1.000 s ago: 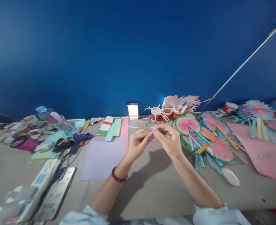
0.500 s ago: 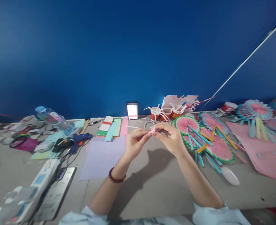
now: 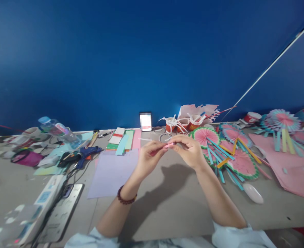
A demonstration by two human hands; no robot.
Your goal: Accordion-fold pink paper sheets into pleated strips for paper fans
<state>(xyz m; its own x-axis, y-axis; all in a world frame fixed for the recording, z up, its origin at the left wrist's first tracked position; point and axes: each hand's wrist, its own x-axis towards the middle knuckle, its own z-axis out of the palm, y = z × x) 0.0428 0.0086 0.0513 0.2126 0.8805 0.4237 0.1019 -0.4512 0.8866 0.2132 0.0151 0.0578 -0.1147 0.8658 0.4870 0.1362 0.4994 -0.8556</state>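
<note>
A small pink piece of paper (image 3: 169,145) is pinched between the fingertips of both hands, above the middle of the table. My left hand (image 3: 152,155) grips it from the left side, thumb against fingers. From the right, my right hand (image 3: 189,151) holds it the same way. The fingers cover most of the piece, so its full shape is hidden. Just beyond the fingertips lies a ring-shaped band (image 3: 164,137). Folded paper fans (image 3: 206,137) with watermelon colours rest to the right of my right hand, and a lilac paper sheet (image 3: 113,175) lies left of my left hand.
A lit phone (image 3: 146,122) leans on the blue wall. Red cups (image 3: 183,124) with paper strips stand at the back. On the left are a bottle (image 3: 60,131), a glue gun (image 3: 86,155), a power strip (image 3: 43,201) and another phone (image 3: 61,213). Pink sheets (image 3: 288,165) lie right.
Both hands stay in nearly the same place, still pinching the pink paper. My left wrist has shifted slightly left, and the fingertips have moved a little on the piece.
</note>
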